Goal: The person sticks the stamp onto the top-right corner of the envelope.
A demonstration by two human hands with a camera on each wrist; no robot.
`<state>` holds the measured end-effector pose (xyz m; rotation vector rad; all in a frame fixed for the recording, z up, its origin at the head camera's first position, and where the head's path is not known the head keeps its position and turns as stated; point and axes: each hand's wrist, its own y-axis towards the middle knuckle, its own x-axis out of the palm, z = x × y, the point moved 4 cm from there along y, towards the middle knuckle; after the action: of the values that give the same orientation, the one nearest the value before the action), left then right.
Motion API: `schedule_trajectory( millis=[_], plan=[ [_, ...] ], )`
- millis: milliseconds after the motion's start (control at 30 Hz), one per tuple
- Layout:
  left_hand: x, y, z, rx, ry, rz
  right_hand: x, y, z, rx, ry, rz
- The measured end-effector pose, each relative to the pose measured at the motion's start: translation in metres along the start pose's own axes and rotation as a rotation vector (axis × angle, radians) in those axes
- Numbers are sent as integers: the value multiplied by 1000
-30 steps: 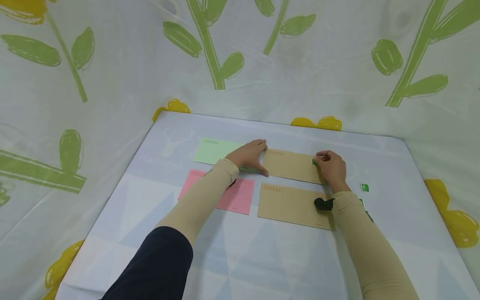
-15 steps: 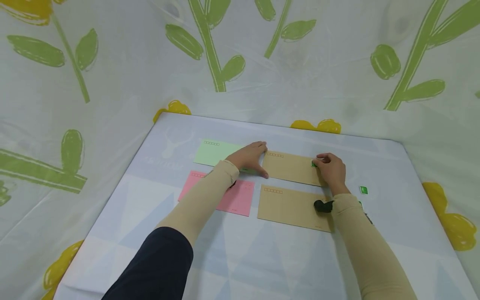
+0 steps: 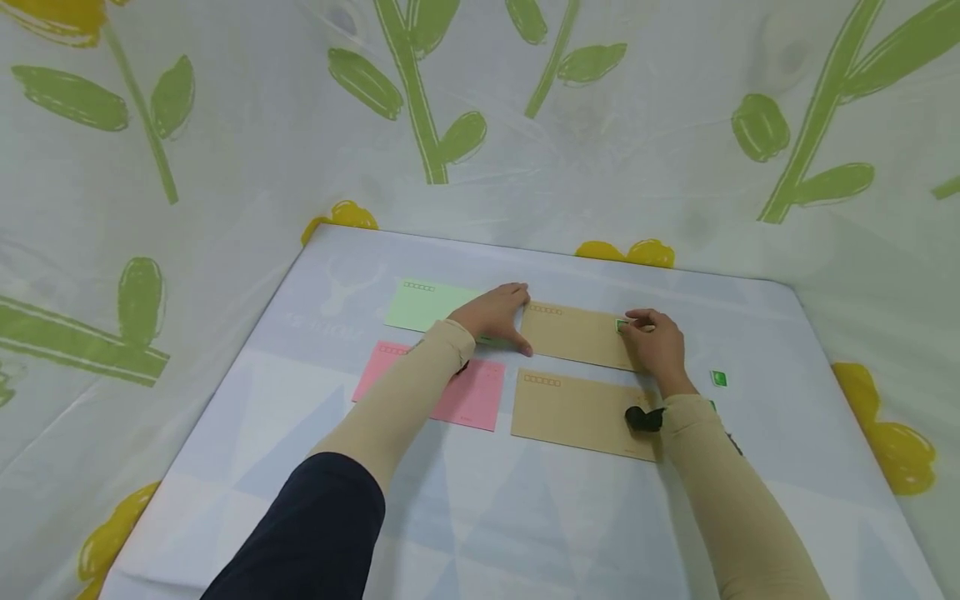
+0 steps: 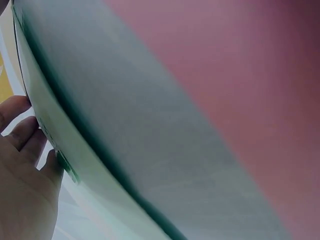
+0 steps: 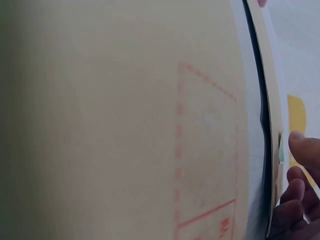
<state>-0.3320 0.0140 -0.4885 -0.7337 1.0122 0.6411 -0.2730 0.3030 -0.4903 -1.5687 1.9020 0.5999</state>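
In the head view my left hand [image 3: 491, 317] lies with spread fingers over the right end of the pale green envelope [image 3: 423, 305], its fingertips and thumb at the left edge of the far brown envelope [image 3: 573, 336]. A green stamp [image 4: 67, 167] shows on the green envelope in the left wrist view. My right hand [image 3: 662, 348] pinches another small green stamp [image 3: 622, 325] between thumb and forefinger at the brown envelope's upper right corner. The right wrist view shows that stamp [image 5: 281, 148] at the envelope surface beside the thumb; its exact contact is hard to see.
A nearer brown envelope [image 3: 570, 414] lies under the right wrist, and a pink envelope [image 3: 471, 400] is partly covered by the left forearm. A loose green stamp [image 3: 719, 379] lies on the table [image 3: 780, 417] to the right, with another partly hidden by the right sleeve.
Both hands stay almost in place, with the right fingers still at the stamp. The whole head view shifts slightly.
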Motion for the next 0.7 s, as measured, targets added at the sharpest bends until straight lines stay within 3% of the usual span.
schedule_trajectory(
  millis=[333, 700],
  plan=[
    [-2, -4, 2, -1, -18, -3, 3, -4, 4, -41, 21, -75],
    [-3, -4, 2, 0, -26, -8, 3, -2, 2, -93, -56, -74]
  ],
)
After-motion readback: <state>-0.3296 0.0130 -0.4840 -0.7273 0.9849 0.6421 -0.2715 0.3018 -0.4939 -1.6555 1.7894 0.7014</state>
